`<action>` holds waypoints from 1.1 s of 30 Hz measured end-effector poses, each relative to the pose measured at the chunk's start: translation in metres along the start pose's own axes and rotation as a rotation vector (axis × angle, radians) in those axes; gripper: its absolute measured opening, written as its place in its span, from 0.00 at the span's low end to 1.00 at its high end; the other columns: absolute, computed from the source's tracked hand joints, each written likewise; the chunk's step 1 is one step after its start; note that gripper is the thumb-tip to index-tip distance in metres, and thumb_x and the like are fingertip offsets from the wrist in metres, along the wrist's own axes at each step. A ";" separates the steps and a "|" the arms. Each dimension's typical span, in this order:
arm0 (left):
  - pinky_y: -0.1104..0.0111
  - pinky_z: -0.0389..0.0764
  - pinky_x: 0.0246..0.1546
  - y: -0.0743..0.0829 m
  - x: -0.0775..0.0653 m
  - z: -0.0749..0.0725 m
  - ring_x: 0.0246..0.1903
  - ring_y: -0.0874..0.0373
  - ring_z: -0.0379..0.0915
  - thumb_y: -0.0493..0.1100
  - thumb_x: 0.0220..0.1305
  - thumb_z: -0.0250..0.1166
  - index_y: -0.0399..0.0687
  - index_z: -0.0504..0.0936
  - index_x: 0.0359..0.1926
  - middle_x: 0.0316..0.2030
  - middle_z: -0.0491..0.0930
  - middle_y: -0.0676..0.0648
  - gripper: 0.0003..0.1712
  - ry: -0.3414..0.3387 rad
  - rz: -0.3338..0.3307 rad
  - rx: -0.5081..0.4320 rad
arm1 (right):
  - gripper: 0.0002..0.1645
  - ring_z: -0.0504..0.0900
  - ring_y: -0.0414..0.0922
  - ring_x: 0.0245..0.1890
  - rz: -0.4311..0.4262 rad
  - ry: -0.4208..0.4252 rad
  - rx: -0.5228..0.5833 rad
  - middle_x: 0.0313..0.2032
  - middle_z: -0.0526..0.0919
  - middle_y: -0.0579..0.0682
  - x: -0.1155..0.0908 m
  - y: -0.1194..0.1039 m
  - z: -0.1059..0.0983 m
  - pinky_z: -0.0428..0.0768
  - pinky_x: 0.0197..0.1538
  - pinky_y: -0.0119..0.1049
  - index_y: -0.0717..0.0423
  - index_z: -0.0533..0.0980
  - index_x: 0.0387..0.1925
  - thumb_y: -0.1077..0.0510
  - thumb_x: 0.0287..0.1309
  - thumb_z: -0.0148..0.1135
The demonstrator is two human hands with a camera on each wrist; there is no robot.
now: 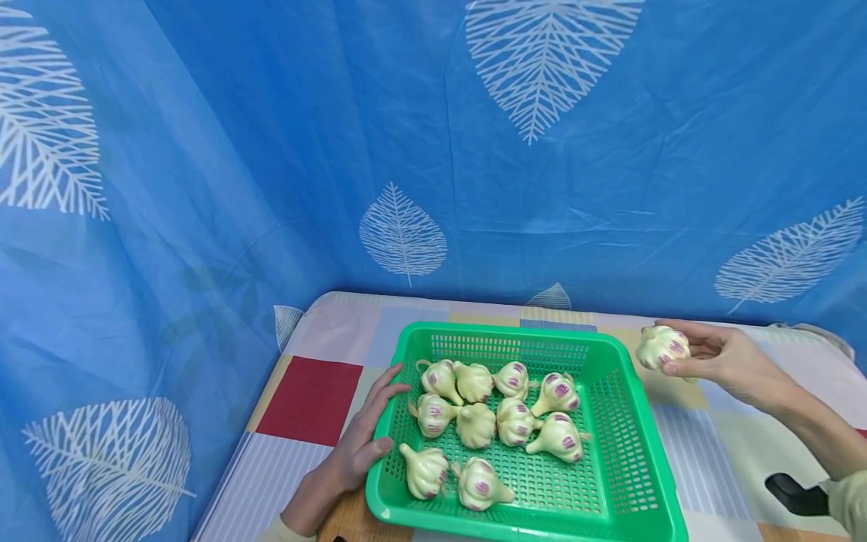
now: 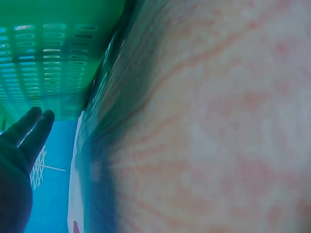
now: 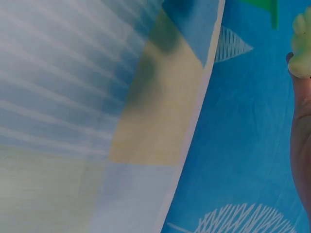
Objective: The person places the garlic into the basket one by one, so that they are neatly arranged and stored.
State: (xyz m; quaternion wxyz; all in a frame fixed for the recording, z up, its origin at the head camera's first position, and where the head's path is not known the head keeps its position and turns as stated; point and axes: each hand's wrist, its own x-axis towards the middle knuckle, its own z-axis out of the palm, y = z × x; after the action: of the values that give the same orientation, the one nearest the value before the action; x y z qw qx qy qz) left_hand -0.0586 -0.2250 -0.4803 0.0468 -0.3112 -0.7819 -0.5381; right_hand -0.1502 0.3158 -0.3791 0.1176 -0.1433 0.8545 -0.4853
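My right hand (image 1: 734, 365) pinches a white garlic bulb (image 1: 660, 348) with purple marks, raised just beyond the right side of a green plastic basket (image 1: 501, 330). At the right edge of the right wrist view, part of that bulb (image 3: 302, 65) shows against the fingers. My left hand (image 1: 359, 448) rests against the basket's left rim with its fingers extended. Two of its fingers (image 2: 36, 138) lie near the slotted basket wall (image 2: 63, 92) in the left wrist view. Inside the basket lie several more garlic bulbs (image 1: 476, 426), mostly toward the left and middle.
The basket stands on a table with a patchwork cloth (image 1: 311, 399). Blue curtains (image 1: 474, 188) with white leaf prints hang behind and to the left. A black object (image 1: 795, 494) lies near the right sleeve. Bare wood (image 1: 366, 519) shows at the front edge.
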 end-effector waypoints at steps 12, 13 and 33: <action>0.52 0.68 0.63 -0.001 -0.001 0.000 0.74 0.40 0.44 0.52 0.69 0.47 0.33 0.62 0.70 0.77 0.46 0.34 0.36 0.004 0.020 0.011 | 0.37 0.86 0.45 0.44 -0.087 -0.173 0.125 0.49 0.85 0.45 0.005 -0.033 0.032 0.85 0.40 0.40 0.59 0.66 0.72 0.71 0.62 0.65; 0.52 0.68 0.64 -0.001 -0.001 0.000 0.74 0.40 0.44 0.52 0.69 0.47 0.33 0.62 0.70 0.77 0.45 0.34 0.36 0.004 0.021 0.011 | 0.38 0.86 0.45 0.44 -0.097 -0.194 0.150 0.50 0.85 0.45 0.006 -0.036 0.035 0.85 0.40 0.41 0.59 0.67 0.72 0.72 0.61 0.64; 0.51 0.69 0.63 -0.003 -0.001 0.002 0.74 0.38 0.45 0.52 0.70 0.47 0.33 0.62 0.70 0.77 0.46 0.35 0.35 0.009 0.036 0.024 | 0.42 0.83 0.59 0.51 -0.059 -0.599 0.462 0.56 0.79 0.64 0.012 -0.066 0.105 0.84 0.47 0.48 0.79 0.58 0.69 0.69 0.59 0.69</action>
State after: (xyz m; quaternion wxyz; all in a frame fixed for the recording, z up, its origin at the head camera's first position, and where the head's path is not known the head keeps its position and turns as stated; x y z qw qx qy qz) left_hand -0.0586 -0.2243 -0.4836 0.0636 -0.3221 -0.7825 -0.5290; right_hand -0.1168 0.1963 -0.3752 0.3777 -0.2730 0.6457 -0.6049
